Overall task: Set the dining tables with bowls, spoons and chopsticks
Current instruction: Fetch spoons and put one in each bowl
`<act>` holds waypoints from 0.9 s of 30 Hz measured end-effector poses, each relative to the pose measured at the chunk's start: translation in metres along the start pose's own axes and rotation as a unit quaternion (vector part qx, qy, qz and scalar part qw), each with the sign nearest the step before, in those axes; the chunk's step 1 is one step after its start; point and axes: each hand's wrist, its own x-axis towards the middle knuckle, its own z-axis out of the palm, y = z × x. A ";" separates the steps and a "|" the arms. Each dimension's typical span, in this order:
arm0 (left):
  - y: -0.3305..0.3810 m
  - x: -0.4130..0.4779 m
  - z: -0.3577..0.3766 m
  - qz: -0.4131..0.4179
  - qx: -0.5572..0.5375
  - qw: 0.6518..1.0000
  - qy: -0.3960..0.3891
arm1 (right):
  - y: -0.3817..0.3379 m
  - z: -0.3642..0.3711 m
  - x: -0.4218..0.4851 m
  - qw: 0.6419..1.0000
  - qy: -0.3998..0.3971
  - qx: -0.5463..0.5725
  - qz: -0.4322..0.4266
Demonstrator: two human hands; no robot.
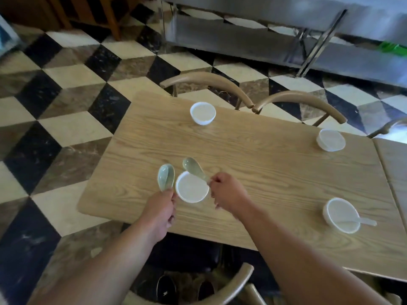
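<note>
Several white bowls stand on the wooden table [253, 164]. The near-left bowl [192, 187] sits between my hands. My left hand [161, 213] grips pale green spoons [166, 176] by their handles, just left of that bowl. My right hand [229, 192] pinches the handle of another pale spoon [195, 168], whose scoop hangs over the bowl's far rim. The near-right bowl [341, 215] has a white spoon [361, 221] lying in it. The far-left bowl [202, 112] and far-right bowl [330, 140] hold nothing. No chopsticks are in view.
Two curved wooden chair backs [204, 81] [299, 101] stand along the table's far side, and one chair [233, 285] is below me. A second table [394, 164] adjoins on the right. A steel counter [286, 29] runs along the back over the chequered floor.
</note>
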 end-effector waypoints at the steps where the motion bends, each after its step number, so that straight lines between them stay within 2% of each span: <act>1: -0.002 0.004 -0.008 -0.013 -0.009 1.000 -0.002 | 0.003 -0.005 0.009 0.998 0.023 -0.051 0.003; 6: -0.008 0.017 -0.031 -0.033 -0.030 0.999 -0.006 | 0.008 -0.003 0.048 0.965 -0.032 -0.260 0.035; 13: -0.002 0.023 -0.033 -0.029 -0.026 0.999 0.002 | 0.015 0.021 0.088 0.932 -0.068 -0.354 0.041; 20: 0.004 0.017 -0.018 -0.012 -0.020 1.000 0.006 | 0.026 0.017 0.084 0.945 -0.059 -0.316 0.057; 22: 0.010 0.015 -0.016 0.004 -0.031 1.000 0.003 | 0.020 0.012 0.070 0.949 0.010 -0.313 0.024; 24: 0.018 0.012 -0.017 0.018 -0.027 0.999 0.000 | 0.002 0.015 0.048 0.962 0.086 -0.257 -0.039; 25: 0.022 0.010 -0.020 0.025 -0.018 1.000 -0.001 | -0.012 0.022 0.036 0.974 0.072 -0.208 -0.057; 27: 0.031 0.005 -0.027 0.034 0.007 0.999 -0.007 | -0.043 0.046 0.014 0.989 -0.081 -0.109 -0.053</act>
